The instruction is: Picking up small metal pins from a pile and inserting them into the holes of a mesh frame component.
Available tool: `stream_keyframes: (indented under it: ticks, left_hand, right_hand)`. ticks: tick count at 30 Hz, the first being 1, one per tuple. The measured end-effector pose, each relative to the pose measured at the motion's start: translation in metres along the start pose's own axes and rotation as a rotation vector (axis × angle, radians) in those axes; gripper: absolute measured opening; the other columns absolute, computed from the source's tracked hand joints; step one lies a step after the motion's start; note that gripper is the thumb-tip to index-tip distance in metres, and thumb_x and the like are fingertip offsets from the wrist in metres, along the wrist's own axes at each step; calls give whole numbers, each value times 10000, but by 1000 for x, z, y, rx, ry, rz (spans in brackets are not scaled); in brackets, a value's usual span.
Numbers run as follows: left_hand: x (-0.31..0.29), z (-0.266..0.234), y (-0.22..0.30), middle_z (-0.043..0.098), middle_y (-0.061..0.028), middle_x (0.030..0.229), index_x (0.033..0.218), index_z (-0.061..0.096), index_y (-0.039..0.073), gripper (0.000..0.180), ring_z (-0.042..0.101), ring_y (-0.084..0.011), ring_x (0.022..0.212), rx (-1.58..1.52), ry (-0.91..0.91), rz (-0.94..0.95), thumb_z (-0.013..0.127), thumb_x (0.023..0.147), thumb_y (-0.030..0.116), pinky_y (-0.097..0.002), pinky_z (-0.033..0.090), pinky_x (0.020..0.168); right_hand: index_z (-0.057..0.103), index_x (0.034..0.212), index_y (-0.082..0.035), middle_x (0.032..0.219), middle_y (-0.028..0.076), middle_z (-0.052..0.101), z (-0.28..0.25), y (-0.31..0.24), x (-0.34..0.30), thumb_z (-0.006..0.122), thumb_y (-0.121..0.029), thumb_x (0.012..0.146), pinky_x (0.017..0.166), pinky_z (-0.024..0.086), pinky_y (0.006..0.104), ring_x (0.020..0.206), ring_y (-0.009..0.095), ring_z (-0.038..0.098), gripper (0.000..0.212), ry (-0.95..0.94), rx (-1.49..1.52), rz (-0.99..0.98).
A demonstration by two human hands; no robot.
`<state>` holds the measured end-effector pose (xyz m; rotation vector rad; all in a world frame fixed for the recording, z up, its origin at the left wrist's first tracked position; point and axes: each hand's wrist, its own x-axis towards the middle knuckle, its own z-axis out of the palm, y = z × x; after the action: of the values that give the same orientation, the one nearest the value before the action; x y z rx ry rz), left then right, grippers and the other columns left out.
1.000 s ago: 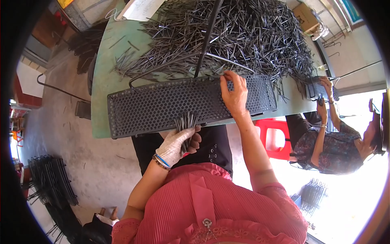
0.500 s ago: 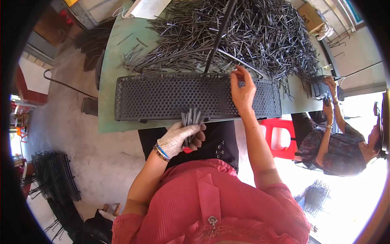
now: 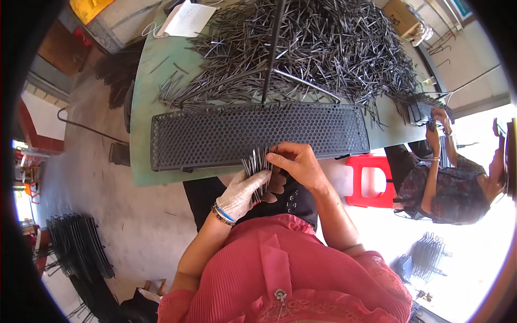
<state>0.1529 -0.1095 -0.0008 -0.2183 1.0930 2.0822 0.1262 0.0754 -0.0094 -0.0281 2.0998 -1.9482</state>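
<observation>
Gloved, the left hand [image 3: 246, 192] clenches a bundle of thin metal rods [image 3: 257, 164], while the bare right hand [image 3: 298, 164] pinches their tips from three o'clock. At twelve o'clock lies the black perforated tray [image 3: 226, 134], with the loose rod pile [image 3: 323, 48] beyond on the green table [image 3: 141, 116].

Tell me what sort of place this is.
Probably a small workshop for hand assembly. A green table bears a big heap of thin metal rods and a long perforated black tray. The gloved left hand grips a bundle of rods; another person sits nearby.
</observation>
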Motion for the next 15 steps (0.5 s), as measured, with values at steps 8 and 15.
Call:
stream_keyframes:
  ticks: [8,15]
  left_hand:
    - [17,14,-8,674,-150,1000,1193,553,-12,326,681,-223,860,-31,86,-12,520,968,220,-316,572,660]
    - [25,26,-5,679,-150,1026,1165,564,13,267,689,-238,867,-112,21,-99,525,964,183,-331,586,691]
  right_hand:
    - [640,999,34,856,67,701,-19,-6,-1,664,-109,900,647,496,219,736,79,616,176,185,176,9]
    - [628,1015,20,869,74,703,-71,-16,48,662,-40,878,751,511,240,812,105,651,153,576,-202,-423]
